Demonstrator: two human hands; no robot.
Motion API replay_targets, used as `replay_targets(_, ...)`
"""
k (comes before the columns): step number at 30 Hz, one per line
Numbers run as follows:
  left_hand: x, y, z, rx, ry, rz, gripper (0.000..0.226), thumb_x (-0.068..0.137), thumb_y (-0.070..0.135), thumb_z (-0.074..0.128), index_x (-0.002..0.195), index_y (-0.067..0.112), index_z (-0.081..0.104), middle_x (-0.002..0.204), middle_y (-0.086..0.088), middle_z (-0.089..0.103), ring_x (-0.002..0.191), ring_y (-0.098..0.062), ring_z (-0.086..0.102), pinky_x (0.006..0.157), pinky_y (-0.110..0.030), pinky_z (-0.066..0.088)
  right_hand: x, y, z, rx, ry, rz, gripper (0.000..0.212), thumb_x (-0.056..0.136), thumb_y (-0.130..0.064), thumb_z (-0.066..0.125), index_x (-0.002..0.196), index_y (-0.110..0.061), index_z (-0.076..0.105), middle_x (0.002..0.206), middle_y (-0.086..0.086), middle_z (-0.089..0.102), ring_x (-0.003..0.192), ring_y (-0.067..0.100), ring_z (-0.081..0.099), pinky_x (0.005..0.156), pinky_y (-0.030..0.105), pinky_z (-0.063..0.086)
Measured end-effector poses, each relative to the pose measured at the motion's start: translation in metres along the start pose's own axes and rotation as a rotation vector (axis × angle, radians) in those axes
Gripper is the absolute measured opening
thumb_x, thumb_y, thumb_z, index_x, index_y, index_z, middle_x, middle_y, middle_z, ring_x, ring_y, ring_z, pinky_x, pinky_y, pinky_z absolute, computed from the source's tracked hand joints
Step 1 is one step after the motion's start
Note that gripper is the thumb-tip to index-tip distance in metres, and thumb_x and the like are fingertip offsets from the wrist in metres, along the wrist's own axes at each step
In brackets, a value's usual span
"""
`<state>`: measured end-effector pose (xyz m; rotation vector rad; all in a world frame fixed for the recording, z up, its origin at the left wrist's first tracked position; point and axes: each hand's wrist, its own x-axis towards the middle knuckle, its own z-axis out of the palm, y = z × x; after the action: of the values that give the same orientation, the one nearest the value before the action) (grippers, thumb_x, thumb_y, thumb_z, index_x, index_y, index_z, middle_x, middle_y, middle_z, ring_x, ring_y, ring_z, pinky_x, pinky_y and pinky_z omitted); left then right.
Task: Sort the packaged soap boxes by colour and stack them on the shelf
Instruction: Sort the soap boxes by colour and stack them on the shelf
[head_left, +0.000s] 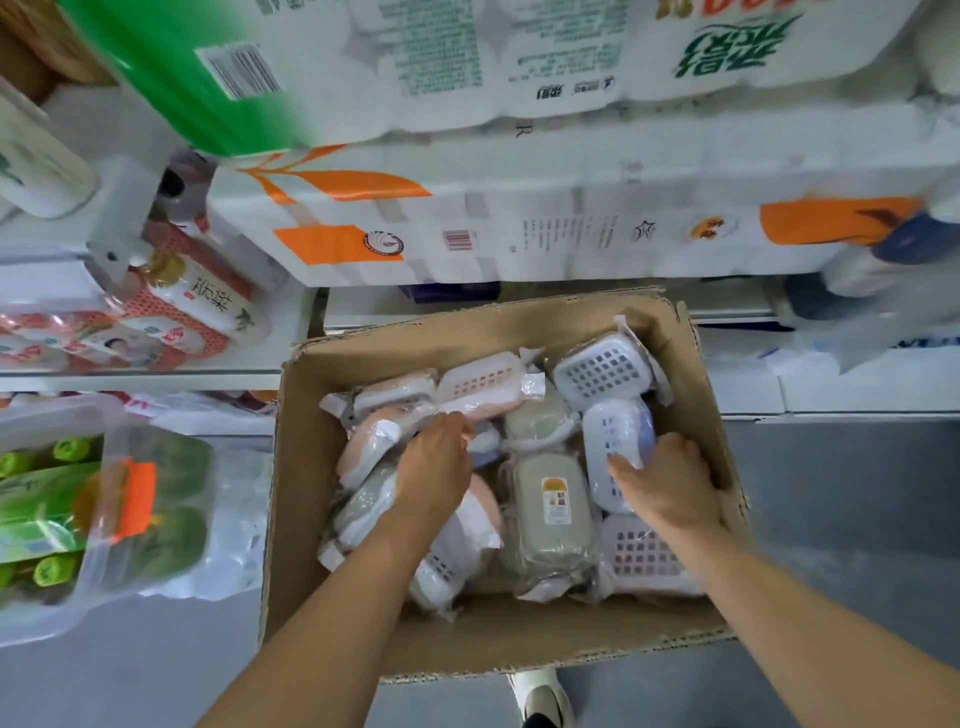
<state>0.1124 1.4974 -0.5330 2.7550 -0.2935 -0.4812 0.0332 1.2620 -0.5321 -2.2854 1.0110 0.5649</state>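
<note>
Reaching into the carton (311, 467), left hand (434, 467) fingers curled on a pink soap box (374, 441), right hand (670, 483) gripping a lilac one (613, 441)

The plastic-wrapped soap boxes were all piled loose in an open brown cardboard carton (498, 639), not sorted at all. Pink ones were bunched on the left side, like the wrapped pink box (363, 447) lying tilted near the wall, and a pale pink one with a slotted white lid (480, 384) sat up by the far edge. In the middle lay a grey-green oval box with a yellow sticker (553, 514), flat, sticker up. The right side had the purple ones: a white slotted lid box (602, 371) tipped in the far corner and a lilac box (615, 447) standing on edge just below it.
</note>
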Motion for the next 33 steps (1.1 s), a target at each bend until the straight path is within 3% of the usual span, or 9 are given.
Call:
replay_targets(5,0.011,-0.003,0.008,0.113,-0.161,-0.074,0.047,0.093,0.029,0.06,0.136,0.013,0.049,0.133,-0.011,0.054,0.122,-0.029,0.053,0.097,-0.038,0.045,-0.007,-0.005,0.0,0.268,-0.093,0.006,0.049,0.083,-0.037,0.07,0.11,-0.016,0.035,0.102,0.005,0.058,0.089,0.027,0.063,0.082,0.047,0.054)
replay_targets(8,0.025,-0.003,0.021,0.277,-0.254,-0.168,0.044,0.093,0.043,0.059,0.127,0.014,0.055,0.123,-0.009,0.061,0.114,-0.029,0.059,0.079,-0.036,0.047,-0.004,0.0,0.005,0.355,-0.176,-0.038,0.055,0.076,-0.035,0.076,0.108,-0.018,0.034,0.1,0.003,0.058,0.087,0.023,0.063,0.081,0.046,0.054)
replay_targets(15,0.035,-0.011,0.034,0.492,-0.304,-0.111,0.025,0.097,0.014,0.048,0.115,0.01,0.064,0.115,-0.01,0.067,0.106,-0.028,0.064,0.08,-0.036,0.05,0.011,0.001,0.028,0.536,-0.389,-0.007,0.095,0.045,-0.065,0.085,0.123,-0.024,0.049,0.102,-0.005,0.07,0.086,0.013,0.071,0.084,0.04,0.058)
replay_targets(17,0.032,-0.017,0.029,0.464,-0.265,-0.04,0.026,0.098,0.01,0.043,0.115,0.008,0.063,0.117,-0.012,0.066,0.109,-0.029,0.063,0.087,-0.036,0.05,0.007,-0.004,0.029,0.58,-0.392,0.018,0.084,0.053,-0.059,0.085,0.12,-0.023,0.048,0.102,-0.003,0.068,0.087,0.013,0.069,0.081,0.036,0.056)
replay_targets(20,0.022,-0.023,0.014,0.235,-0.209,-0.042,0.027,0.102,0.006,0.035,0.117,0.001,0.057,0.119,-0.017,0.062,0.111,-0.032,0.059,0.089,-0.035,0.044,-0.001,-0.007,0.018,0.673,-0.35,0.02,0.069,0.07,-0.042,0.083,0.122,-0.021,0.043,0.104,-0.002,0.064,0.089,0.014,0.065,0.071,0.029,0.05)
replay_targets(22,0.008,-0.017,-0.005,-0.046,-0.122,-0.064,0.019,0.103,0.007,0.036,0.097,0.003,0.053,0.095,-0.017,0.061,0.096,-0.035,0.059,0.072,-0.03,0.035,-0.005,-0.009,0.007,0.732,-0.327,0.001,0.069,0.073,-0.039,0.082,0.125,-0.021,0.041,0.106,-0.003,0.062,0.09,0.013,0.064,0.069,0.028,0.048)
replay_targets(27,-0.023,0.043,-0.057,-0.576,-0.008,-0.231,0.027,0.101,0.007,0.038,0.076,0.008,0.046,0.071,-0.006,0.044,0.069,-0.018,0.039,0.053,-0.014,0.033,-0.021,-0.011,-0.034,0.774,-0.294,-0.089,0.071,0.072,-0.059,0.076,0.13,-0.028,0.05,0.114,-0.006,0.062,0.091,0.006,0.058,0.067,0.026,0.043)
replay_targets(30,-0.034,0.091,-0.077,-0.888,-0.122,-0.292,0.02,0.092,0.013,0.04,0.08,0.009,0.056,0.07,-0.01,0.051,0.066,-0.021,0.044,0.053,-0.023,0.036,-0.036,-0.009,-0.068,0.915,-0.384,-0.171,0.043,0.075,-0.062,0.073,0.111,-0.046,0.058,0.112,-0.018,0.066,0.1,0.002,0.061,0.09,0.032,0.047)
replay_targets(33,-0.041,0.138,-0.079,-1.117,-0.163,-0.323,0.027,0.093,0.012,0.041,0.074,0.011,0.06,0.07,-0.006,0.061,0.065,-0.02,0.058,0.054,-0.024,0.044,-0.043,0.008,-0.097,1.082,-0.568,-0.228,0.073,0.064,-0.071,0.075,0.129,-0.049,0.051,0.127,-0.008,0.066,0.118,0.018,0.062,0.106,0.048,0.043)
